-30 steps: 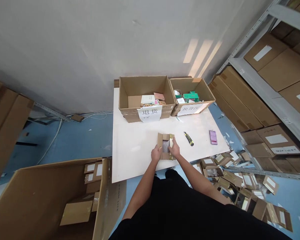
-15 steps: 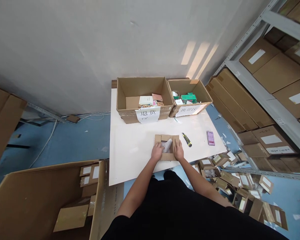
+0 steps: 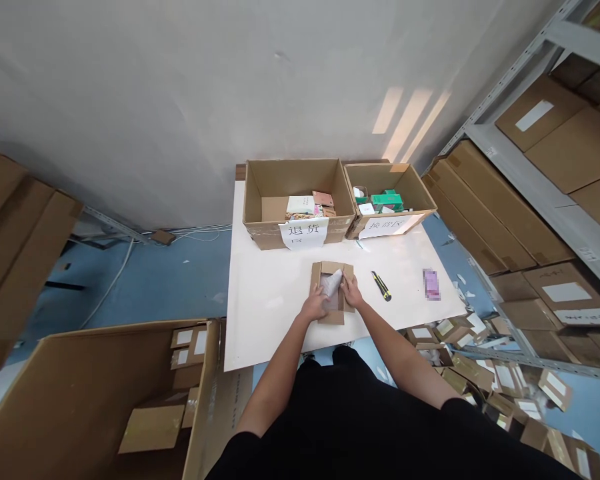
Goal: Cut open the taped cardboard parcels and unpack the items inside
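A small open cardboard box (image 3: 334, 319) lies on the white table in front of me, its flaps folded outward. Inside it is a pale, translucent wrapping that looks like bubble wrap (image 3: 332, 285); what it covers cannot be made out. My left hand (image 3: 315, 305) grips the box's left side, fingers reaching over the edge against the wrapping. At the right side, my right hand (image 3: 351, 291) has its fingers closed at the wrapping's raised upper corner, close to the flap. A yellow-and-black utility knife (image 3: 381, 286) lies right of the box.
Two large cardboard boxes with paper signs, the left (image 3: 260, 235) and the right (image 3: 420, 200), hold small packages at the table's back. A blurred purple item (image 3: 431, 285) lies at right. A big carton (image 3: 80, 393) stands lower left; shelving (image 3: 545, 173) and discarded boxes (image 3: 510, 380) are right.
The small box has turned slightly between my hands. My right hand has shifted from the right flap inward to the wrapping. The view has swung a little to the left.
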A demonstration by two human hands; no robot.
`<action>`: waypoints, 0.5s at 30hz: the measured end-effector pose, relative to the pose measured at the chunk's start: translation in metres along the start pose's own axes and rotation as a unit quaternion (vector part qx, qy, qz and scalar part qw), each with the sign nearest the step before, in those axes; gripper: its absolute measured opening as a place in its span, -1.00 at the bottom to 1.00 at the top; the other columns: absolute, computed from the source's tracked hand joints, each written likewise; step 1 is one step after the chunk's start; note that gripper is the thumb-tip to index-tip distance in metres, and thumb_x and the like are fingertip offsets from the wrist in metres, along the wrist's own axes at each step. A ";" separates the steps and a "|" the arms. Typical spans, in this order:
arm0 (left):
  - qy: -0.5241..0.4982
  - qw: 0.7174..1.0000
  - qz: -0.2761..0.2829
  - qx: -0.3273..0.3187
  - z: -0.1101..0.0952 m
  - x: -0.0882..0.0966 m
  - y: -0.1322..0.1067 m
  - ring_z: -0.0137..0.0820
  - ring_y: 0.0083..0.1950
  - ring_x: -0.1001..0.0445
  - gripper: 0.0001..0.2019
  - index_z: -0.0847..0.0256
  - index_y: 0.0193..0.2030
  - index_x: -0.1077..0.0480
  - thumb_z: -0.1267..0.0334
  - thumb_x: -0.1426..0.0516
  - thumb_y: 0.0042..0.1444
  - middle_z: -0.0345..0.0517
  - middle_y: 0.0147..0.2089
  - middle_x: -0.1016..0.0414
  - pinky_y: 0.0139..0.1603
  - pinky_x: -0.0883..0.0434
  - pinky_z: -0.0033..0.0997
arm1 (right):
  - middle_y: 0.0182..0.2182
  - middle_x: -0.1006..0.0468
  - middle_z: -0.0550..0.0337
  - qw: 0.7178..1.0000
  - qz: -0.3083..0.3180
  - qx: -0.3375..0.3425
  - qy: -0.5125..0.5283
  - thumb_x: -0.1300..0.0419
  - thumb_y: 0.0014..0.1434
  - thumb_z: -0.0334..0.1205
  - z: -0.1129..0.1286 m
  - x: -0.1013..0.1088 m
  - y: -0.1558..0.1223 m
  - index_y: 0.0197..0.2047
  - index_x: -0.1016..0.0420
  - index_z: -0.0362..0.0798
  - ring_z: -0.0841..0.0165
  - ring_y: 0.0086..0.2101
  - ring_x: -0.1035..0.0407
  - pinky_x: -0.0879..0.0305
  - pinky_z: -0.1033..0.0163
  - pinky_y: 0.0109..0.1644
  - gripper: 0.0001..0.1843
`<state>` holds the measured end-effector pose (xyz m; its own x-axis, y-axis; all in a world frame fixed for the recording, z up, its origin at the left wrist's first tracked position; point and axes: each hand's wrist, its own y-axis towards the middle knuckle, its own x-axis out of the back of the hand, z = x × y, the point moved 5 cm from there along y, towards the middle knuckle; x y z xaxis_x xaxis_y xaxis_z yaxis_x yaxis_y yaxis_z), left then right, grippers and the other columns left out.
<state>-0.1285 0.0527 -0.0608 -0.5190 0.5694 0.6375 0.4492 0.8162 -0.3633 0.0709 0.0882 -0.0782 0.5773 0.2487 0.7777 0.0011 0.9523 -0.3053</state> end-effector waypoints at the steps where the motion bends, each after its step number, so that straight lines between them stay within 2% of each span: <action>1: 0.006 1.000 0.004 0.001 0.003 0.000 0.001 0.02 0.67 0.30 -0.50 0.14 0.02 -0.59 0.29 -0.48 -0.13 -0.01 0.64 0.00 0.56 -0.13 0.09 | 0.54 -0.02 -0.09 1.000 -0.004 0.005 -0.006 0.04 0.45 -0.04 0.004 0.005 0.006 0.55 -0.15 -0.02 0.12 0.51 0.11 0.02 -0.10 0.49 -0.32; 2: 0.009 1.000 0.001 0.000 0.005 -0.001 0.001 0.00 0.67 0.31 -0.51 0.15 0.01 -0.58 0.36 -0.47 -0.14 0.00 0.65 0.05 0.55 -0.16 0.08 | 0.55 0.01 -0.06 1.000 -0.019 0.009 -0.015 -0.02 0.41 -0.07 0.008 0.010 0.009 0.52 -0.22 -0.01 0.08 0.52 0.16 0.06 -0.12 0.50 -0.33; 5: 0.007 0.999 -0.033 0.000 0.007 -0.010 -0.001 -0.10 0.68 0.32 -0.75 0.17 -0.16 -0.58 0.46 -0.37 0.00 -0.04 0.66 0.08 0.55 -0.18 0.03 | 0.54 -0.05 0.00 0.992 -0.113 0.025 -0.043 -0.08 0.35 -0.18 0.019 0.026 0.010 0.39 -0.43 -0.02 0.03 0.53 0.23 0.13 -0.17 0.53 -0.42; 7: 0.004 0.999 -0.053 0.000 0.006 -0.019 -0.003 -0.12 0.68 0.33 -0.86 0.18 -0.24 -0.57 0.48 -0.30 0.09 -0.06 0.66 0.09 0.56 -0.16 0.05 | 0.46 -0.25 0.00 0.987 -0.144 0.050 -0.042 0.01 0.37 -0.25 0.029 0.028 0.007 0.32 -0.51 -0.04 0.09 0.50 0.07 0.06 -0.12 0.53 -0.47; 9: 0.003 0.998 -0.058 -0.001 0.004 -0.027 -0.004 -0.12 0.68 0.36 -0.87 0.20 -0.24 -0.55 0.49 -0.27 0.12 -0.05 0.66 0.11 0.57 -0.13 0.07 | 0.36 -0.41 0.01 0.989 -0.104 0.094 -0.040 0.08 0.37 -0.34 0.042 0.021 0.005 0.30 -0.52 -0.04 0.18 0.42 -0.13 -0.04 -0.04 0.51 -0.45; 11: 0.005 0.998 -0.063 -0.003 0.003 -0.031 -0.004 -0.12 0.68 0.38 -0.87 0.21 -0.22 -0.54 0.50 -0.25 0.14 -0.03 0.67 0.12 0.57 -0.12 0.06 | 0.34 -0.44 0.01 0.989 -0.021 0.130 -0.066 0.07 0.34 -0.42 0.054 0.008 0.006 0.33 -0.48 -0.05 0.22 0.38 -0.21 -0.10 0.02 0.49 -0.41; 13: 0.010 0.998 -0.065 -0.006 0.001 -0.032 -0.004 -0.11 0.68 0.39 -0.88 0.22 -0.23 -0.53 0.50 -0.25 0.14 -0.02 0.67 0.12 0.56 -0.14 0.01 | 0.34 -0.43 -0.07 0.983 0.062 0.131 -0.114 0.01 0.29 -0.48 0.061 -0.004 0.009 0.35 -0.45 -0.12 0.18 0.36 -0.25 -0.16 0.03 0.45 -0.40; 15: 0.014 0.998 -0.068 -0.010 0.001 -0.032 -0.004 -0.10 0.68 0.37 -0.88 0.21 -0.25 -0.52 0.50 -0.25 0.14 -0.03 0.66 0.10 0.55 -0.17 -0.03 | 0.28 -0.48 -0.17 0.974 0.120 0.116 -0.150 -0.05 0.25 -0.52 0.063 -0.013 0.012 0.30 -0.48 -0.19 0.13 0.30 -0.33 -0.24 0.06 0.39 -0.42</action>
<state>-0.1142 0.0317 -0.0803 -0.5559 0.4501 0.6988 0.3897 0.8837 -0.2592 0.0119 0.1082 -0.0570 0.2732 0.4764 0.8357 -0.3094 0.8661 -0.3926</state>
